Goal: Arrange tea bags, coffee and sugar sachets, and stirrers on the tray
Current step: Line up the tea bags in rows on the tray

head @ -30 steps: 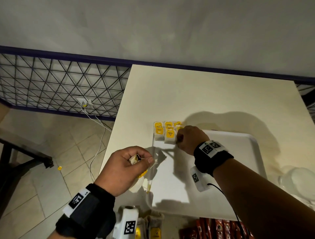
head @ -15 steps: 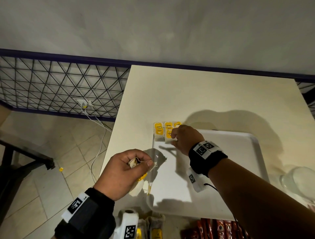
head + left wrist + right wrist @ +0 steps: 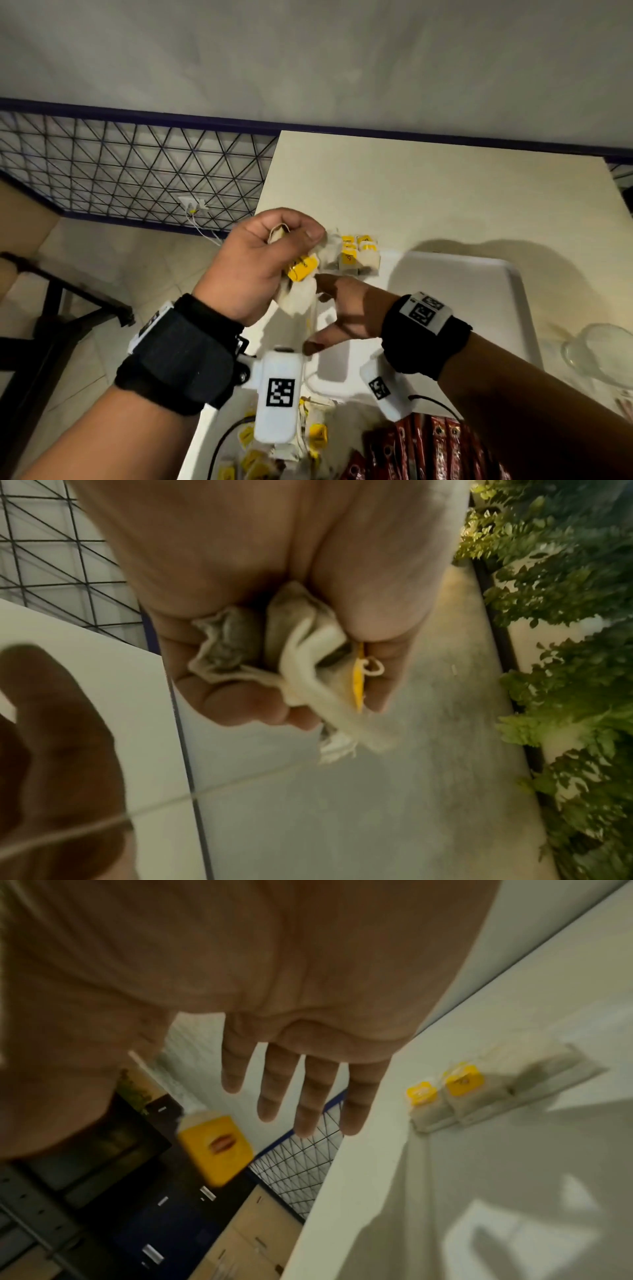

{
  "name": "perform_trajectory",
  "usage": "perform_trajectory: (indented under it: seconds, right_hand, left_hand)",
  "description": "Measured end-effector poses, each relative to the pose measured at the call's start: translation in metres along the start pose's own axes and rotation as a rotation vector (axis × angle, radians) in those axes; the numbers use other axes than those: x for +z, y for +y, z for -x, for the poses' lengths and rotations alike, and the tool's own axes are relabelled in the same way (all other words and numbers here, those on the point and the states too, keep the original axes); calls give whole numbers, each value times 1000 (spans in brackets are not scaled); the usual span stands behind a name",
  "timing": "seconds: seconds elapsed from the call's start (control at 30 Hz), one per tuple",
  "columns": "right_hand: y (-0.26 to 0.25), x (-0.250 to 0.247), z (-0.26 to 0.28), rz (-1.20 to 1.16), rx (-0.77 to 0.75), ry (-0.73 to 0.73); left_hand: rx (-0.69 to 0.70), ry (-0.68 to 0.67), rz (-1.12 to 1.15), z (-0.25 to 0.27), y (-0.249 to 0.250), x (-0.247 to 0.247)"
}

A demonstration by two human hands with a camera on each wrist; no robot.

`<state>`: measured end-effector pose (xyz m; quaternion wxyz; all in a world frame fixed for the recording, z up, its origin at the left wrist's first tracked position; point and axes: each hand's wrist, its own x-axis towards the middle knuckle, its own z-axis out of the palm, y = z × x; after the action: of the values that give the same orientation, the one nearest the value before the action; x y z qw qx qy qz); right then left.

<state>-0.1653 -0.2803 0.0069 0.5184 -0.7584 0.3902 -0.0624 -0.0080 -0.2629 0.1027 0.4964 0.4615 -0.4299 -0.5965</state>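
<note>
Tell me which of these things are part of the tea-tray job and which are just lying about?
Part of the job:
- tray
- tea bags already on the tray
- bunch of tea bags gripped in the left hand
- right hand, fingers spread, holding nothing
- loose tea bags near the table's front edge
- red sachets

Just lying about:
- glass
- wire mesh panel
- white cable

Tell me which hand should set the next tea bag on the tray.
Right. The right hand is open and empty beside the left hand, which holds the tea bags. It is also nearer the row of tea bags on the tray.
</note>
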Motion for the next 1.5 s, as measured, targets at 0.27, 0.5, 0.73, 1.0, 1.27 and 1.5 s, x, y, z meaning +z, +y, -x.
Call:
perform_trajectory:
  seconds: [0.27, 0.5, 0.73, 1.0, 1.27, 1.5]
  right_hand:
    - [-18, 4, 17, -398, -38, 247]
    - [-54, -17, 25, -176, -162, 218]
    - [-72, -32, 40, -192, -125, 293]
    - [-82, -43, 39, -208, -145, 315]
    - [-87, -48, 47, -284, -154, 348]
    - [-57, -39, 33, -477, 27, 370]
  left_hand:
    - [-376, 280, 308, 0, -54, -28]
    - [-658, 262, 942, 10, -118, -11]
    - [-556, 339, 509, 3, -127, -18]
    - [-73, -25, -335, 32, -37, -42]
    - [-54, -96, -363, 29, -46, -9]
    - [-147, 33, -389, 32, -57, -2]
